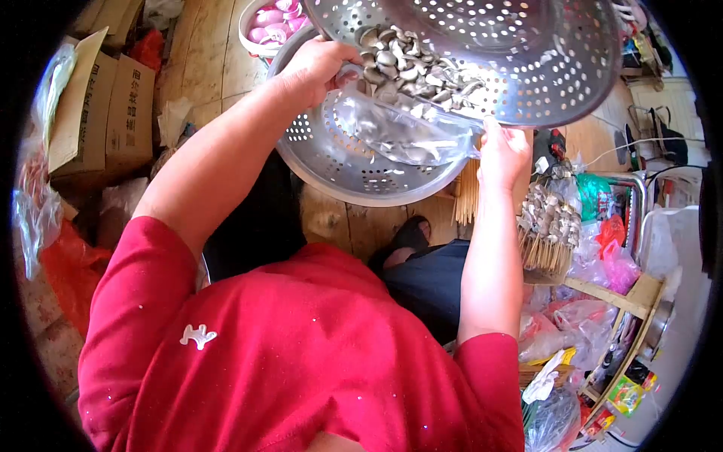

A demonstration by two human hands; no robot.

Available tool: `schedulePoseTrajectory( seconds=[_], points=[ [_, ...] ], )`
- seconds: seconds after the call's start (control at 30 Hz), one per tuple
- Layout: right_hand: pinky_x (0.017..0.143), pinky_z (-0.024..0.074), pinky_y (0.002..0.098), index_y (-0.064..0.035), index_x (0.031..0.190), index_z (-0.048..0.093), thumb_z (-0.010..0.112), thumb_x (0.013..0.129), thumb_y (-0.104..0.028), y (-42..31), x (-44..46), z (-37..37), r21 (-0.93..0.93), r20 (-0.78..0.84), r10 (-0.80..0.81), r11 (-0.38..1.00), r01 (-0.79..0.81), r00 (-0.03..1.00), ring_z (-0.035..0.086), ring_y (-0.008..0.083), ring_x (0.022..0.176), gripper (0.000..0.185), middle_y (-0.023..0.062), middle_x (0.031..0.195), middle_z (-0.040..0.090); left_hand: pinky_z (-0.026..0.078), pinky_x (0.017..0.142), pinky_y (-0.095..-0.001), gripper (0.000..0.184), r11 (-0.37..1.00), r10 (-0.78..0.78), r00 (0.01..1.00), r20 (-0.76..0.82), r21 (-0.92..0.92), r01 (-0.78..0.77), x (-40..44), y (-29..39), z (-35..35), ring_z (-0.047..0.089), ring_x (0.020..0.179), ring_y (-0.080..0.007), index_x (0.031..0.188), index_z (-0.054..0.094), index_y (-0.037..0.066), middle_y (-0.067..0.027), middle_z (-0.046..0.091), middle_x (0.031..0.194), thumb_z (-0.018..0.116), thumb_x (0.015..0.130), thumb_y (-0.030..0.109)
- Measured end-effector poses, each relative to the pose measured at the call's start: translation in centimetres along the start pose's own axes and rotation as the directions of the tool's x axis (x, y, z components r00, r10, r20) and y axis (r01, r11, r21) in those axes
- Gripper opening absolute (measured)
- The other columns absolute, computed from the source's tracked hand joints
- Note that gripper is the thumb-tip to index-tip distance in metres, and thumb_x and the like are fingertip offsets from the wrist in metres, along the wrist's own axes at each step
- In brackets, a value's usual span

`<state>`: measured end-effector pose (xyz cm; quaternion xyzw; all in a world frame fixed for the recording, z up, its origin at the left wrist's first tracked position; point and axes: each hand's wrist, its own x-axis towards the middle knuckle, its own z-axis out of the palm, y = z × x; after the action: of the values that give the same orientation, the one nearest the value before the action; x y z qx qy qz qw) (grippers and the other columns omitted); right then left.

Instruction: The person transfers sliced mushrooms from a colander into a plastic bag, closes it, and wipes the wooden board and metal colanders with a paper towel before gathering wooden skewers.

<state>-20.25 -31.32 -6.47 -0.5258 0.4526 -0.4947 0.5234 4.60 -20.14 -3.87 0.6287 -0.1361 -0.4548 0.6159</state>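
A steel colander (557, 83) is tilted at the top, its lower rim towards me. Grey oyster mushrooms (422, 71) are heaped at its lower left, by the mouth of a clear plastic bag (407, 139). My left hand (324, 69) is closed on the bag's edge at the left. At the other side, my right hand (503, 151) pinches the bag near the colander's rim; whether either hand also grips the rim, I cannot tell. Beneath the bag stands a second perforated colander (361, 192), partly covered by it.
A bowl of cut pink onions (275, 22) stands beyond my left hand. Bare wooden skewers (467, 197) and a bundle of loaded skewers (550, 226) are at the right, above a wooden shelf (644, 297) with plastic bags. An opened cardboard box (105, 113) stands left.
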Motion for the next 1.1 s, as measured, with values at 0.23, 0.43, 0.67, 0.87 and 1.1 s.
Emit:
schedulePoseTrajectory(
  seconds=[0.23,0.43,0.67,0.87,1.1],
  points=[
    [0.045,0.0359,0.0197,0.0006,0.075,0.056,0.066,0.076,-0.001,-0.3,0.0,-0.1,-0.079,-0.005,-0.017,0.997,0.017,1.0,0.047,0.0052,0.05,0.01,0.0013,0.063,0.056,0.043,0.049,-0.0259,0.022,1.0,-0.004,1.0,-0.018,0.013,0.004,1.3,-0.5,-0.1,0.053,0.057,-0.0134,0.094,0.054,0.005,-0.0049,0.057,0.076,0.06,0.072,0.001],
    [0.045,0.0368,0.0195,0.0004,0.077,0.057,0.066,0.076,-0.002,-0.5,-0.2,0.2,-0.042,-0.007,-0.029,0.999,0.028,1.0,0.048,0.005,0.05,0.01,0.0011,0.063,0.056,0.044,0.051,-0.0255,0.021,0.995,0.051,0.999,-0.011,-0.081,-0.052,0.5,-0.1,0.2,0.053,0.057,-0.0131,0.094,0.054,0.005,-0.0061,0.059,0.081,0.058,0.074,0.001],
    [0.046,0.0368,0.019,0.001,0.079,0.057,0.066,0.077,-0.003,-0.4,-0.2,0.0,-0.053,-0.028,-0.04,0.998,0.039,0.999,0.047,0.004,0.051,0.01,0.0012,0.064,0.057,0.046,0.054,-0.0255,0.017,0.999,-0.007,0.999,0.037,-0.037,0.009,1.6,-0.7,-0.1,0.054,0.064,-0.0121,0.091,0.056,0.006,-0.0051,0.06,0.083,0.059,0.075,0.003],
    [0.047,0.0372,0.0191,0.0025,0.081,0.059,0.065,0.077,-0.001,-0.7,-0.3,-0.5,-0.069,-0.019,-0.083,0.994,0.082,0.996,0.048,0.0041,0.052,0.008,0.0015,0.066,0.059,0.045,0.053,-0.0241,0.018,0.996,-0.055,0.998,-0.005,-0.072,0.055,0.6,-0.6,0.1,0.054,0.062,-0.0116,0.093,0.056,0.007,-0.0037,0.058,0.08,0.06,0.075,0.005],
    [0.048,0.0385,0.0198,0.0024,0.08,0.06,0.066,0.076,-0.002,-1.4,-0.1,-0.8,-0.119,-0.009,-0.096,0.989,0.094,0.995,0.05,0.0049,0.053,0.008,0.0017,0.066,0.059,0.046,0.053,-0.0233,0.015,0.993,-0.066,0.998,0.011,-0.101,0.066,0.6,-0.5,0.1,0.054,0.064,-0.0129,0.09,0.057,0.005,-0.004,0.056,0.08,0.06,0.076,0.009]
  ],
)
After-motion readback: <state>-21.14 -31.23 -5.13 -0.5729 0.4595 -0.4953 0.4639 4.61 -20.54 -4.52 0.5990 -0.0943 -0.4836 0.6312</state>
